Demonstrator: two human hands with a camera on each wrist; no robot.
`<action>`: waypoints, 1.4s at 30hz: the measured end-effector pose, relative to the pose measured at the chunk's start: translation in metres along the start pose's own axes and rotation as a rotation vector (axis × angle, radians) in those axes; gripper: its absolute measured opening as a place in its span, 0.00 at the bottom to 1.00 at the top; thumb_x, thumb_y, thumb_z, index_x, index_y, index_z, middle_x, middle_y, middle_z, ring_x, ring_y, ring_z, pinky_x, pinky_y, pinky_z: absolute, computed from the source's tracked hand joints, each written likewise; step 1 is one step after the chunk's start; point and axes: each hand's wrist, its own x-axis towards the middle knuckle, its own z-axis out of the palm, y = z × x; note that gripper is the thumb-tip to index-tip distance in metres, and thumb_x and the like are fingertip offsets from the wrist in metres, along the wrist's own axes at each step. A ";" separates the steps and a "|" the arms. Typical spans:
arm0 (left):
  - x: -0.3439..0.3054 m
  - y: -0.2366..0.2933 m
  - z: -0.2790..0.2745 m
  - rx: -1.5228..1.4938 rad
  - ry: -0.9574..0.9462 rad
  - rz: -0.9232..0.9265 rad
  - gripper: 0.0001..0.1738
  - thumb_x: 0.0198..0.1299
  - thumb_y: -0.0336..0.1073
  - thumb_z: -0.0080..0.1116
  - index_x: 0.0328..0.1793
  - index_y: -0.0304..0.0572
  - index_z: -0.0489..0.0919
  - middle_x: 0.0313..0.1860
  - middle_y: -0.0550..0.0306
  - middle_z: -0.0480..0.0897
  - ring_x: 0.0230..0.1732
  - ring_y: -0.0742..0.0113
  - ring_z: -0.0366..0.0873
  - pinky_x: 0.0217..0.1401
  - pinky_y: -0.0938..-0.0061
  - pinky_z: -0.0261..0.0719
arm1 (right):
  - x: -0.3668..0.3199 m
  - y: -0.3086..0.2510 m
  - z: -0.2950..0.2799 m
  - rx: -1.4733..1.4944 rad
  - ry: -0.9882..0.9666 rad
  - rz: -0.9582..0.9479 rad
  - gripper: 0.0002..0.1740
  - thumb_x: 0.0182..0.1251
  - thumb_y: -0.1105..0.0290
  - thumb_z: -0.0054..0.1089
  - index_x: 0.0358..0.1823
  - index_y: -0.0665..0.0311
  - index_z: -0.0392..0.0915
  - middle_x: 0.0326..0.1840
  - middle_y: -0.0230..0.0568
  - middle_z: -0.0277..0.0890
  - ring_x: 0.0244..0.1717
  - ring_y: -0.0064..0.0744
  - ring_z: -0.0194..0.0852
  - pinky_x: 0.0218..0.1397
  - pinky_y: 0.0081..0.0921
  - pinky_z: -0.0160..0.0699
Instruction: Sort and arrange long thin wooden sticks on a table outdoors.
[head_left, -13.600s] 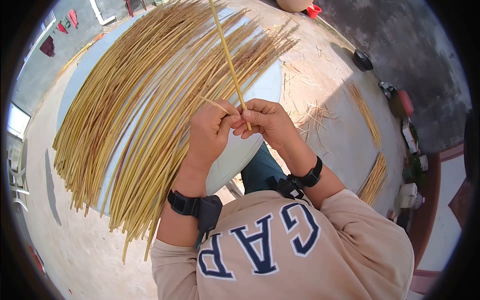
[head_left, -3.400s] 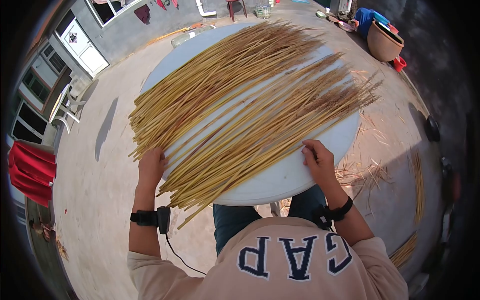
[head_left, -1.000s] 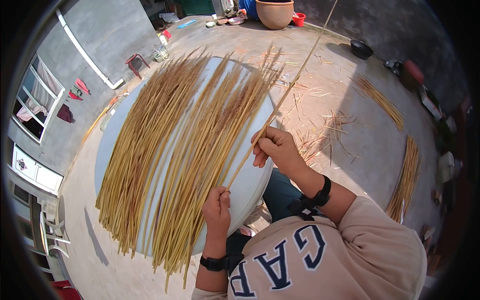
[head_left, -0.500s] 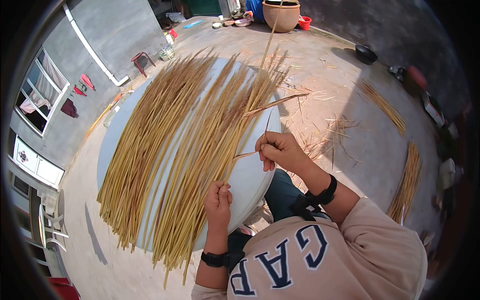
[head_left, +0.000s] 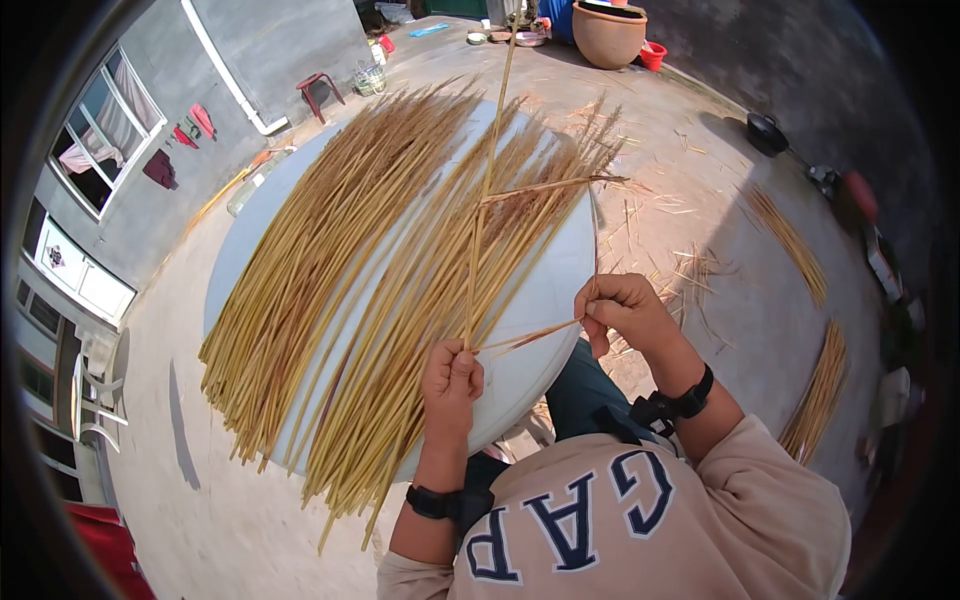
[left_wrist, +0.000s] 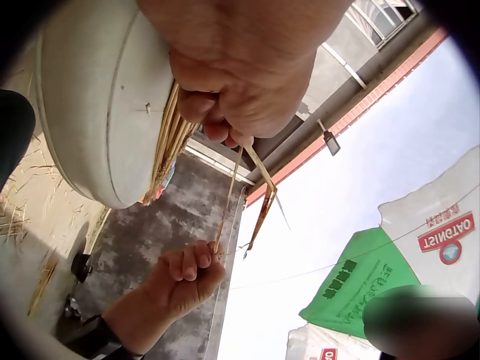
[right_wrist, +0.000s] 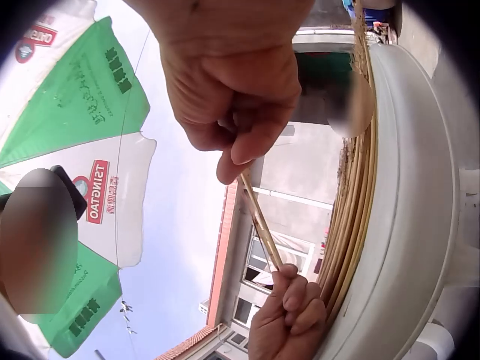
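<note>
The left hand (head_left: 452, 385), near the table's front edge, grips the lower end of a long reed-like stalk (head_left: 487, 190) that points up and away over the table. To its right, the right hand (head_left: 625, 305) pinches a thin dry leaf strip (head_left: 535, 337) stretched between the two hands. Another brown dry leaf (head_left: 560, 186) sticks out sideways from the stalk. In the left wrist view a bent piece of leaf (left_wrist: 264, 202) hangs by the left fingers, with the right hand (left_wrist: 172, 281) farther off. Two rows of feathery-topped stalks (head_left: 290, 270) lie on the round white table (head_left: 555, 290).
Stripped stalks lie in two bundles (head_left: 815, 395) on the floor at right, near scattered leaf scraps (head_left: 695, 275). A clay pot (head_left: 608, 38), a red bucket (head_left: 652, 55) and a dark pan (head_left: 766, 133) stand farther back. A green-and-white umbrella (left_wrist: 352, 281) spreads overhead.
The right hand has moved from the stalk's middle out to the right, drawing a leaf strip away from it. The left hand keeps its grip; the stalk now stands more upright in the view.
</note>
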 end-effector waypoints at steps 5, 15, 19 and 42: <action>0.001 0.006 0.001 -0.162 0.005 -0.033 0.08 0.64 0.38 0.48 0.39 0.41 0.70 0.17 0.63 0.67 0.16 0.82 0.57 0.17 0.88 0.54 | 0.001 -0.001 -0.008 -0.102 -0.052 -0.017 0.09 0.58 0.78 0.43 0.31 0.70 0.75 0.18 0.34 0.72 0.15 0.22 0.74 0.17 0.13 0.72; 0.001 0.010 -0.002 0.004 -0.145 -0.157 0.10 0.65 0.40 0.46 0.37 0.41 0.71 0.17 0.64 0.68 0.16 0.83 0.57 0.17 0.89 0.53 | 0.018 0.025 -0.120 0.782 0.583 -0.507 0.04 0.60 0.78 0.46 0.33 0.70 0.71 0.24 0.38 0.73 0.19 0.22 0.72 0.19 0.13 0.72; 0.001 0.007 -0.002 0.067 -0.130 -0.164 0.12 0.66 0.40 0.44 0.38 0.39 0.70 0.15 0.66 0.64 0.15 0.83 0.54 0.17 0.87 0.50 | 0.012 0.031 -0.181 0.946 0.779 -0.610 0.07 0.65 0.74 0.46 0.36 0.72 0.70 0.30 0.42 0.74 0.26 0.24 0.74 0.27 0.13 0.78; -0.002 0.004 0.003 0.360 -0.152 -0.054 0.06 0.62 0.31 0.50 0.38 0.34 0.71 0.19 0.64 0.70 0.20 0.80 0.64 0.24 0.85 0.62 | 0.032 0.049 0.053 0.138 -0.029 0.150 0.06 0.61 0.71 0.55 0.33 0.68 0.76 0.27 0.36 0.77 0.23 0.21 0.75 0.24 0.15 0.72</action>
